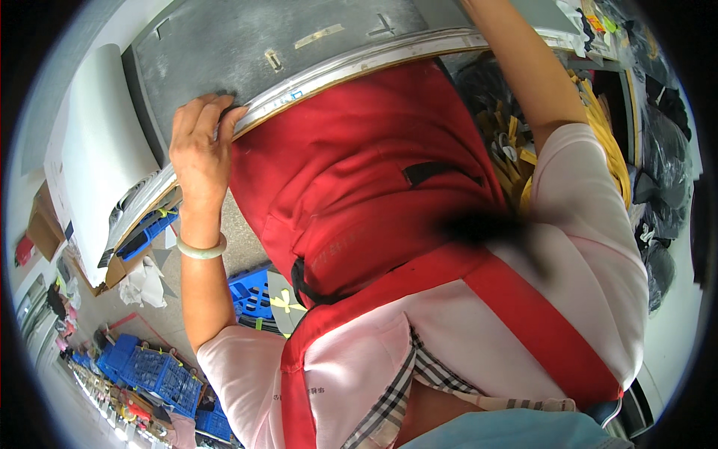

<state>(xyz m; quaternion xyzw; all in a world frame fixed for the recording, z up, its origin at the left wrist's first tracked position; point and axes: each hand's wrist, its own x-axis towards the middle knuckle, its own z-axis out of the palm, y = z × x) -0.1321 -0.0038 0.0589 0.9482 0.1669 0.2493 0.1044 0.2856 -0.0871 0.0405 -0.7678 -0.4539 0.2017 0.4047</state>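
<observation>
My left hand [202, 141] rests on the near edge of a dark grey work surface [217, 56], its fingers curled together and the thumb against the pale rim. A dark sliver shows between thumb and fingers; what it belongs to is hidden. A pale bangle circles that wrist. My right arm [523, 63] stretches forward over the right part of the table, and its hand lies beyond the top of the picture. Strips of tan tape [318, 36] and dark corner marks lie on the surface. The whitish table edge [359, 63] runs across in front of my red apron [359, 157].
Left of the surface, a large white sheet [101, 150] curves over the table end. Blue plastic crates [157, 370] stand on the floor at lower left. Yellow and brown strips [516, 142] hang under the table at right, near black plastic bags [662, 150].
</observation>
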